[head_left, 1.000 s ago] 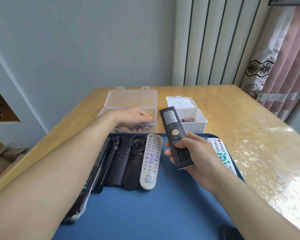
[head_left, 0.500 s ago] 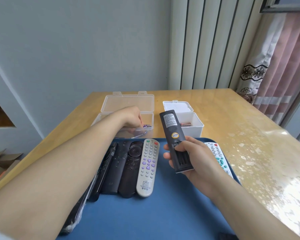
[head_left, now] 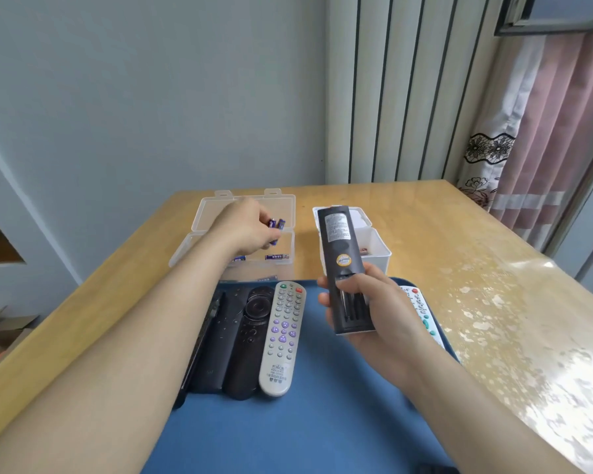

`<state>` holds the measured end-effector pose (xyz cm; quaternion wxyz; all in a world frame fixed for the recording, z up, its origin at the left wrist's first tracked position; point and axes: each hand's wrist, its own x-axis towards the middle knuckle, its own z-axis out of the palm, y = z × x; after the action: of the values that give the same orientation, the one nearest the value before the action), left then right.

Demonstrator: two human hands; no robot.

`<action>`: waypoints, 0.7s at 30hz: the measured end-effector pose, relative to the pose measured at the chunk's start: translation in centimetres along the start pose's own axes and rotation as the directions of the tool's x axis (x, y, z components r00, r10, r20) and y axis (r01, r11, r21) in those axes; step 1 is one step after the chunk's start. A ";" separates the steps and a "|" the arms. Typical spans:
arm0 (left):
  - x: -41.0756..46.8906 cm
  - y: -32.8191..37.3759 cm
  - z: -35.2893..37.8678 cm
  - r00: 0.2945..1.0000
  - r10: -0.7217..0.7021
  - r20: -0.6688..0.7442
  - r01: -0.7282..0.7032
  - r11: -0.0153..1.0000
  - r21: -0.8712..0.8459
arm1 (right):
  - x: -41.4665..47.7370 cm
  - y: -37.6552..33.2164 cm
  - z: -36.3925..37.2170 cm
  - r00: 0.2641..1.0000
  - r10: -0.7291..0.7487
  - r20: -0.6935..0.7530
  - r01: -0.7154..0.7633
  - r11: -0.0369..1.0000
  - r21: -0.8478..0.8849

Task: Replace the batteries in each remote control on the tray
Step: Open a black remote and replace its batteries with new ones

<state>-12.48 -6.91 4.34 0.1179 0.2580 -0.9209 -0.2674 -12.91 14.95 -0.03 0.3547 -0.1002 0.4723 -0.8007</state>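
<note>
Loading fresh cells is the step in hand. The left hand (head_left: 250, 230), at centre frame above the open clear plastic box (head_left: 220, 248), has its fingers (head_left: 271, 239) closed on two blue batteries (head_left: 276, 223). More batteries lie in the box. The right hand (head_left: 374, 309) grips the black remote (head_left: 343, 268) back side up, fingers wrapped around its lower end, held above the blue tray (head_left: 305, 422) on the counter (head_left: 459, 241). Its battery compartment is uncovered and appears empty. The remote's long axis runs from lower centre toward upper centre, far end pointing away from the person and tilted slightly left. The next move likely calls for carrying the batteries to the compartment and matching polarity before seating each. Other remotes lie on the tray, including a grey remote (head_left: 281, 340).
</note>
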 end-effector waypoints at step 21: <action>-16.4 3.2 4.4 0.998 -0.053 -0.012 0.007 0.350 -0.937 | -4.1 -0.4 -0.4 0.977 -0.151 0.152 0.179 0.965 -0.189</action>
<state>-1.56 6.11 1.18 0.2575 0.1672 -0.5970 -0.7412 -10.34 18.07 0.79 0.3059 -0.2292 0.5157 -0.7668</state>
